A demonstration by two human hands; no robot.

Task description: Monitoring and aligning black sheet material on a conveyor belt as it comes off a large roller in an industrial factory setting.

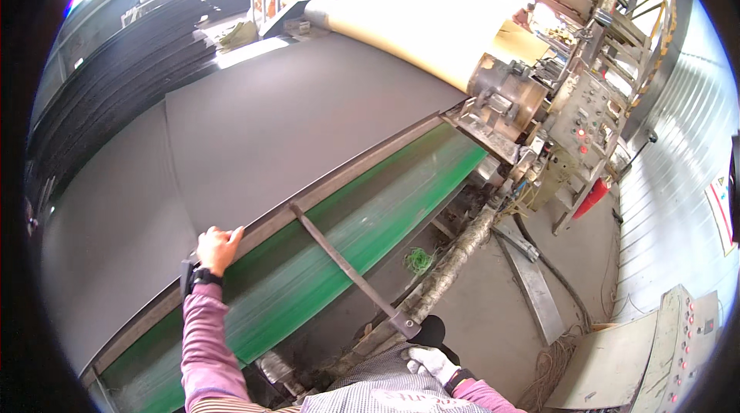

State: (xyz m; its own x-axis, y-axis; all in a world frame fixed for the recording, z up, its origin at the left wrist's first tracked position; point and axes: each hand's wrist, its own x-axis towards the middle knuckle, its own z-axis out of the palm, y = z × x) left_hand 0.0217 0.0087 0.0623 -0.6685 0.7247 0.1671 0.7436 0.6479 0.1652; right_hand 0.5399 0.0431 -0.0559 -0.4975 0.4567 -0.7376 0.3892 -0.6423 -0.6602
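My left hand (219, 251), bare with a black band at the wrist, is at the near edge of a wide dark grey sheet (277, 120). Its fingers are curled at the edge where a seam between two lengths of sheet meets the rail, and the thumb stands apart. Close to my waist, my right hand (435, 364) wears a whitish glove. Its fingers are bent in against my checked apron (354, 390); anything inside them is hidden. Just beyond that hand lies a rounded black thing (432, 331), its kind unclear.
A metal rail (331, 191) borders the sheet above a green belt (308, 259); a bar (347, 270) juts toward me. Yellowish sheeting (432, 12) rises at the far roller (509, 93). Control panels (590, 116) and a console (655, 359) stand right. Metal plates (536, 282) lie on the floor.
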